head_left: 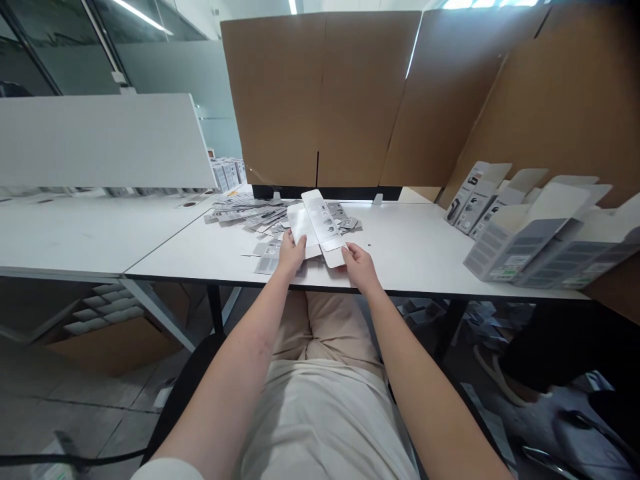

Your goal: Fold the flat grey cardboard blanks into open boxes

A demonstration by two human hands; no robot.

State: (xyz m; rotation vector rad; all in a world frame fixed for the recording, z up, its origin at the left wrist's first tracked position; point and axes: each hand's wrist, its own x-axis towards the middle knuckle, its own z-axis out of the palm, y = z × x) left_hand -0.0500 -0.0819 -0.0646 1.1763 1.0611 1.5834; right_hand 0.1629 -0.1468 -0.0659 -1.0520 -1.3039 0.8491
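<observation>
Between my hands, above the table's front edge, is a white printed carton [323, 223], folded flat with its flaps spread. My left hand [293, 252] grips its left panel, thumb on top. At the lower right corner, my right hand [359, 265] pinches a flap between thumb and fingers. Behind and left of the carton lies a loose pile of flat printed cartons [250, 212]. One more flat carton [269, 257] rests by my left wrist.
Several open-topped upright cartons [520, 247] stand on the right of the white table [415, 247]. Tall cardboard sheets [360, 100] wall off the back and right. A brown box [120, 343] sits on the floor at left. Another person's foot [510, 380] shows at lower right.
</observation>
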